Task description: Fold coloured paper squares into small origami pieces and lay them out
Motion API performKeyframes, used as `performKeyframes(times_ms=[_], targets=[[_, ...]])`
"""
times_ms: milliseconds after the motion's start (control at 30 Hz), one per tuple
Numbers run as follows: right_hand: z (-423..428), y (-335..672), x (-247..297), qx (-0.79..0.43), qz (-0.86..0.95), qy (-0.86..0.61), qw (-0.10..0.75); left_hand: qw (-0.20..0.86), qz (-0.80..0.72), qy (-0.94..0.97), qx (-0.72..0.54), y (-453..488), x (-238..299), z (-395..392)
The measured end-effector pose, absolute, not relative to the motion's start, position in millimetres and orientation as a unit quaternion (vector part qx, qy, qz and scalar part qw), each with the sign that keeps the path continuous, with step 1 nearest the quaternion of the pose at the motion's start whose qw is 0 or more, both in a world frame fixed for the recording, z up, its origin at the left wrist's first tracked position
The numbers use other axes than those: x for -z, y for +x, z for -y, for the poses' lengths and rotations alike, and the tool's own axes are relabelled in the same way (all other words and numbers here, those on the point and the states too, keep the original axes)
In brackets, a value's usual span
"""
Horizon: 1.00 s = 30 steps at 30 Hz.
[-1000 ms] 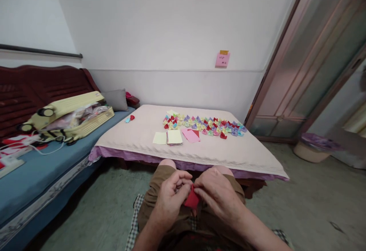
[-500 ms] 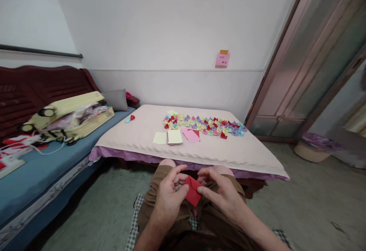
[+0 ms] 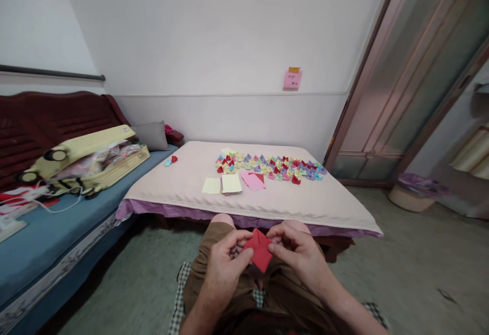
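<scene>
A folded square of red paper (image 3: 260, 251) is held over my lap, one corner pointing toward me. My left hand (image 3: 228, 257) pinches its left side, thumb on top and fingers behind. On the opposite side, my right hand (image 3: 296, 251) grips the edge between thumb and fingers. Crease lines show on the paper's upper face. Beyond my knees, a stack of pale yellow paper squares (image 3: 231, 184) lies on the covered table, with a single yellow sheet (image 3: 211, 186) to its left and a pink sheet (image 3: 253, 181) partly over a red one to its right.
Several small folded paper pieces (image 3: 275, 166) in many colours spread across the table's back half. A red and a blue piece (image 3: 171, 161) lie at the far left. An open yellow suitcase (image 3: 91, 159) rests on the blue-covered bench. A lined bin (image 3: 414, 192) stands right.
Both hands have shifted slightly, and the red paper is turned a little, its top corner now higher. My right fingers have come closer to the paper's upper right edge. The view has moved slightly right.
</scene>
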State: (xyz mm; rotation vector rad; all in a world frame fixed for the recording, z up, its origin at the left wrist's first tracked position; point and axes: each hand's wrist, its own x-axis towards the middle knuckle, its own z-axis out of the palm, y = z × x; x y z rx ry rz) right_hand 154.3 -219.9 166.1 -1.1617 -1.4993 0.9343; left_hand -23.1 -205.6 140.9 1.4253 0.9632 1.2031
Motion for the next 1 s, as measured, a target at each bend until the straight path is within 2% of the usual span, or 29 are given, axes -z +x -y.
performKeyframes(times_ms=[567, 800, 1000], targets=[[222, 157, -171, -0.380, 0.633, -0.472, 0.482, 0.601, -0.339, 0.528, -0.495, -22, -139, 204], [221, 156, -169, -0.383, 0.620, -0.479, 0.489, 0.597, -0.362, 0.530, -0.480, -18, -136, 205], [222, 157, -156, -0.427, 0.622, -0.426, 0.499, 0.555, -0.386, 0.507, -0.535, -14, -124, 206]])
